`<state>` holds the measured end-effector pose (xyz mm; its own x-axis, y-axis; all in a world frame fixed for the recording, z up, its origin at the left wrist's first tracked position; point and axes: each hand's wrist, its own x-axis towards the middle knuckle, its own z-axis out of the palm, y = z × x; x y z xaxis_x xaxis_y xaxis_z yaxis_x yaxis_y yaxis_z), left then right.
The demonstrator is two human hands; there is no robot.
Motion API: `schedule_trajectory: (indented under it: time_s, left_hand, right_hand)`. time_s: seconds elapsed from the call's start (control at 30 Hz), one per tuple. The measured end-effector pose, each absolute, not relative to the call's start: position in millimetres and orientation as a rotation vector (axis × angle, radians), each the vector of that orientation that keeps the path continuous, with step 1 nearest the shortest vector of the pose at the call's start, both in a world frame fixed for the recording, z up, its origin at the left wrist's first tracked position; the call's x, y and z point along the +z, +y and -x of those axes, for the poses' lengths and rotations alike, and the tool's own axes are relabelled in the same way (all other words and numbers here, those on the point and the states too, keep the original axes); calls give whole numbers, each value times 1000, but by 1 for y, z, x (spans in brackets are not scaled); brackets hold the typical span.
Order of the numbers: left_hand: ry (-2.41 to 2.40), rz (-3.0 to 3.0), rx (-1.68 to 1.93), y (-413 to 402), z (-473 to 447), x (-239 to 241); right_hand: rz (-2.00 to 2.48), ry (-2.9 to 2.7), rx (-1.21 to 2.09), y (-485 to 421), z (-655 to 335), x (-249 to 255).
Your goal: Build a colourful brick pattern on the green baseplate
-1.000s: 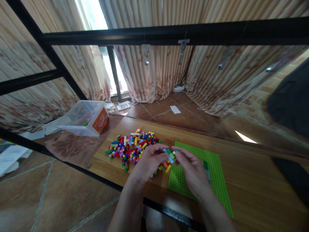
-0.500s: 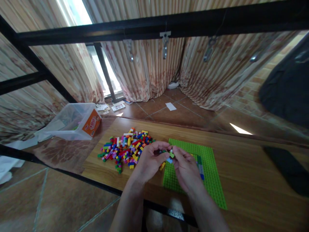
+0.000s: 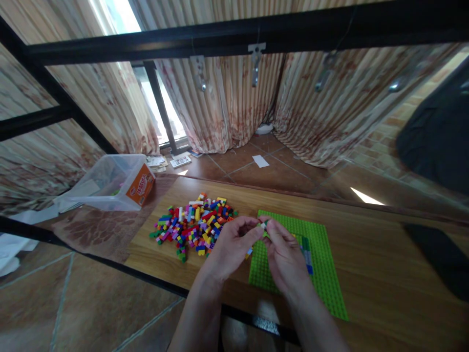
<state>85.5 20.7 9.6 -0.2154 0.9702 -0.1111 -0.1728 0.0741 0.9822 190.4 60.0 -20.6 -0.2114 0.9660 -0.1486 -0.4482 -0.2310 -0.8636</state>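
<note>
My left hand and my right hand meet fingertip to fingertip above the left edge of a green baseplate. Both pinch a small cluster of joined bricks, green and white at the top. A yellow and blue brick shows just below my left hand's fingers. A pile of small coloured bricks lies on the wooden table left of my hands. A short row of green and blue bricks stands on the baseplate right of my right hand.
A clear plastic tub with an orange label lies at the table's far left on a brown patterned cloth. Black metal bars cross overhead and along the near table edge. A dark object lies at the right. Curtains hang behind.
The brick cluster shows less between my fingers than a second ago, as both hands closed in tighter around it. The camera view shifted slightly; pile and baseplate stay put.
</note>
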Motion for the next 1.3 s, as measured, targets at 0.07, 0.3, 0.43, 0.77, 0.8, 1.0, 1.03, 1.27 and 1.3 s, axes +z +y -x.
schedule_trajectory:
  time_s: [0.07, 0.3, 0.43, 0.77, 0.8, 1.0, 1.03, 1.27, 1.3]
  left_hand:
    - [1283, -915, 1355, 20, -85, 9]
    - [1428, -1170, 1341, 20, -87, 9]
    - [1510, -1273, 1305, 19, -88, 9]
    - [1535, -1392, 1232, 18, -84, 8]
    - [1541, -1395, 1226, 18, -83, 8]
    - [1612, -1426, 1205, 17, -83, 9]
    - [1619, -1428, 1208, 17, -85, 9]
    - [1684, -1401, 1187, 16, -93, 6]
    - [1670, -1399, 1186, 16, -94, 6]
  right_hand:
    - [881, -844, 1689, 60, -190, -21]
    - [821, -749, 1830, 60, -186, -18]
    - [813, -683, 1908, 60, -186, -18]
    - [819, -557, 1959, 65, -193, -29]
    - [815, -562, 1961, 64, -193, -28]
    - [815, -647, 1946, 57, -186, -22]
    - [817, -641, 1942, 56, -184, -22]
    - [870, -526, 1973, 58, -182, -28]
    - [885, -512, 1972, 59, -183, -29]
